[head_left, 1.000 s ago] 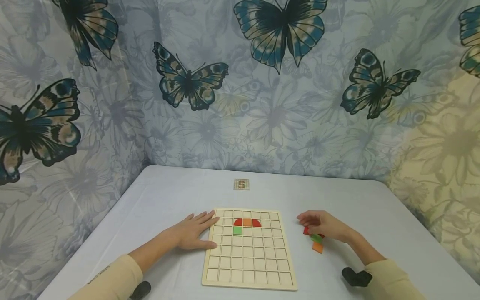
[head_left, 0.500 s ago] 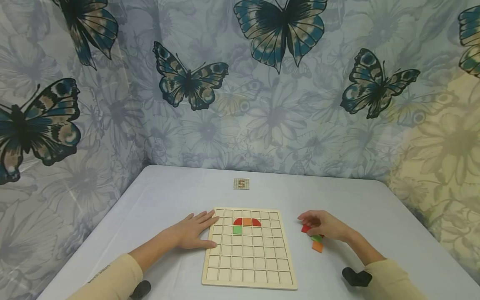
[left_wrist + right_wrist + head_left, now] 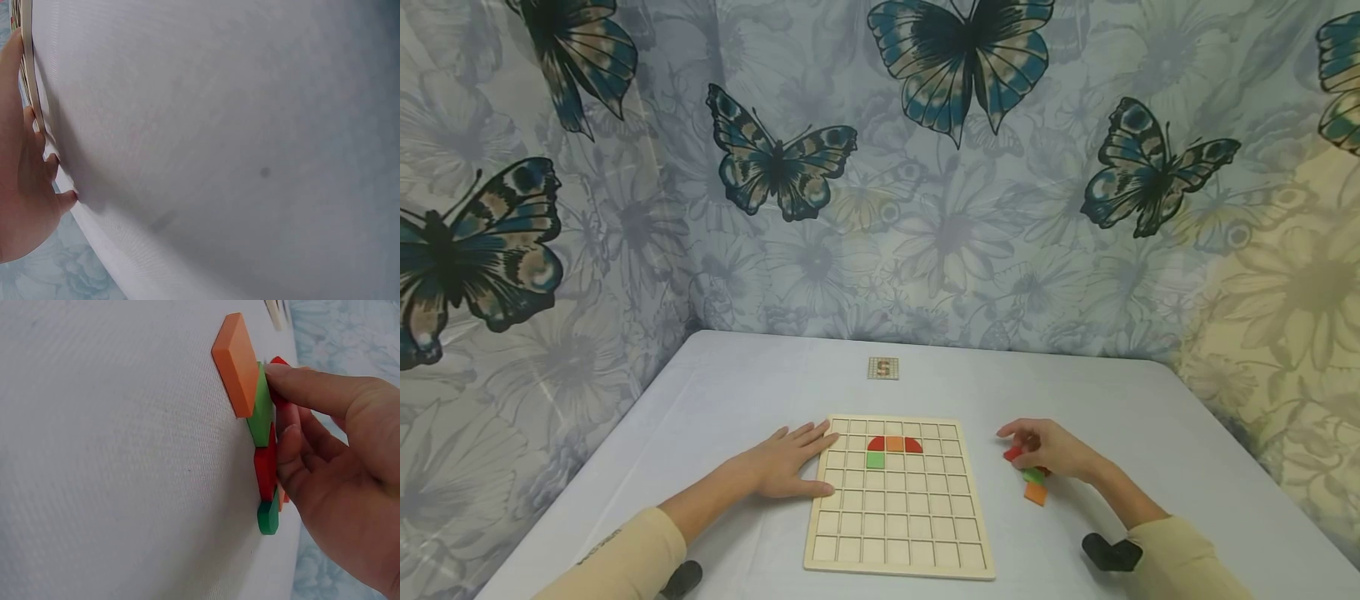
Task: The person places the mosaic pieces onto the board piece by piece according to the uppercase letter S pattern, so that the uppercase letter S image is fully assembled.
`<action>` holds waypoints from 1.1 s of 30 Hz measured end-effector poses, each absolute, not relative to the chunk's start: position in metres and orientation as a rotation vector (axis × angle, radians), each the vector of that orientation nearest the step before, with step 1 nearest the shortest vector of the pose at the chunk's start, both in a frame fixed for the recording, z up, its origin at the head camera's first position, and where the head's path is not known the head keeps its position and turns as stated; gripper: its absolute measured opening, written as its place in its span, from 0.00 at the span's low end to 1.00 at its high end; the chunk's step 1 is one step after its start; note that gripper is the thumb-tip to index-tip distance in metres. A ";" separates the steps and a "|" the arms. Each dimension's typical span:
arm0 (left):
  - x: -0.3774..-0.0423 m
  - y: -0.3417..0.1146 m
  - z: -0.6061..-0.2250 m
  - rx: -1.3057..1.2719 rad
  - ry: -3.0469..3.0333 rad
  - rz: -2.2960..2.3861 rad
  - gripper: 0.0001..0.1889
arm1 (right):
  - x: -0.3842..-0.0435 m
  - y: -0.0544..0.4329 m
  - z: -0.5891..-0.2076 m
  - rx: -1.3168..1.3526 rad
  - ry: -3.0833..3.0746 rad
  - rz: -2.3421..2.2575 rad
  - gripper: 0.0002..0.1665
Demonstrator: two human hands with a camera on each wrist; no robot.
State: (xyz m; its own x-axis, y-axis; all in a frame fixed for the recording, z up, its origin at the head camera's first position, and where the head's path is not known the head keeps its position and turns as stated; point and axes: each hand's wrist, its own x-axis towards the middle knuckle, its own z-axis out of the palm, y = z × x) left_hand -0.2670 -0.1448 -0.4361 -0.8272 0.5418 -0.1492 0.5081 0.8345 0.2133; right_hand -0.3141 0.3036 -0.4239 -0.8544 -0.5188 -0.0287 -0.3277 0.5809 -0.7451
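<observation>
Through my feed, the grid board (image 3: 898, 511) looks like pale wood, smooth and matt. The orange block (image 3: 236, 365) and the green block (image 3: 260, 409) read as smooth, with a soft sheen; I can't tell painted wood from plastic. I see a fine weave in the matt white cloth (image 3: 119, 444). The butterfly hanging (image 3: 917, 208) resembles printed fabric, faintly glossy at left.
</observation>
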 end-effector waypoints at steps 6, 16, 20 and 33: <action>-0.267 -0.144 -0.435 0.812 2.810 0.246 0.48 | -0.311 0.301 -0.423 -0.580 2.681 -1.092 0.17; -0.267 -0.145 -0.436 0.812 2.818 0.237 0.48 | -0.308 0.295 -0.421 -0.290 2.759 -1.131 0.18; -0.266 -0.145 -0.435 0.814 2.817 0.242 0.48 | -0.310 0.293 -0.422 -0.185 2.753 -1.161 0.21; -0.266 -0.145 -0.436 0.813 2.823 0.238 0.48 | -0.307 0.274 -0.422 -0.057 2.635 -1.326 0.23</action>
State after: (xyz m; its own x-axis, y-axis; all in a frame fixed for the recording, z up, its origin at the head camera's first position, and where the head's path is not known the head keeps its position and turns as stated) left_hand -0.2664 -0.1453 -0.4356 -0.8303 0.5392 -0.1409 0.5081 0.8362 0.2063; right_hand -0.3068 0.2742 -0.4217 -0.9811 -0.1195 -0.1519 0.0508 0.5988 -0.7993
